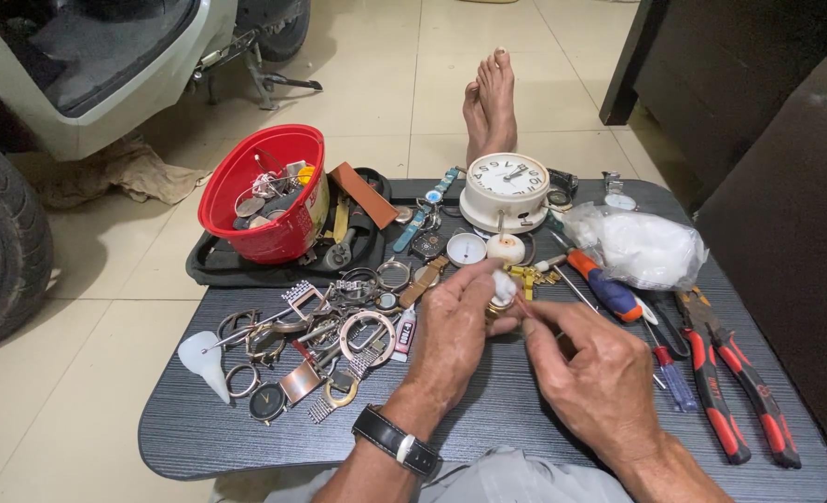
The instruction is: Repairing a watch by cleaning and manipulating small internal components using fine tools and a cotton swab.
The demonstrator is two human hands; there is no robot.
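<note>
Counter (488, 428), dark and wood-grained, carried everything, with a tiled floor around it. At its far left corner a black tray (210, 264) held a red bowl (264, 200) of small parts. A white clock (505, 191) stood at the far edge, near the middle, and a clear bag (639, 247) of white wadding lay toward the far right corner. Along the right edge lay two pairs of red-handled pliers (735, 387), with an orange-and-blue screwdriver (604, 287) just left of them. Watch bands and cases (330, 340) were heaped over the left half, a white funnel (205, 361) beside them near the left edge.

At the centre, the left hand (451, 335), a black watch (397, 442) on its wrist, was closed around a small gold watch case (501, 304), with a bit of white cotton (504, 284) pinched at the fingertips. The right hand (595, 377) sat just beside it, fingers pinched on a thin tool whose tip touched the case; the tool was too small to tell its kind.
</note>
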